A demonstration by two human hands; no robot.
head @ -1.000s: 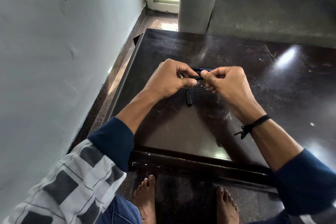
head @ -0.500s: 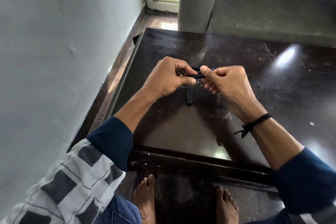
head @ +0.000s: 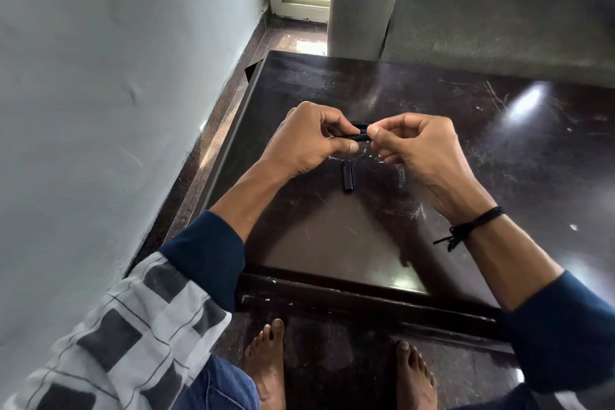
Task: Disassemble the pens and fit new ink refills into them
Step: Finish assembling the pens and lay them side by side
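A dark, scratched table is sitting in a corner between a pale wall and a grey sofa, and light is glaring off its top.

Above the middle of it the left hand is gripping a black pen, thumb and curled fingers closed round the barrel. The right hand is pinching the pen's other end between thumb and forefinger, and its remaining fingers are curling loosely behind. The pen is lying roughly level in the air between the two hands, clear of the table.

Compared with a second ago, both hands are staying almost exactly where they were. Only the pen's tilt and the set of the right fingertips are shifting slightly, which reads as twisting at the joint. No gap is showing along the barrel, so the pen is probably not yet coming apart and the refill swap is still waiting.

Just below the hands, a short black cap is lying on the table, apart from the pen.
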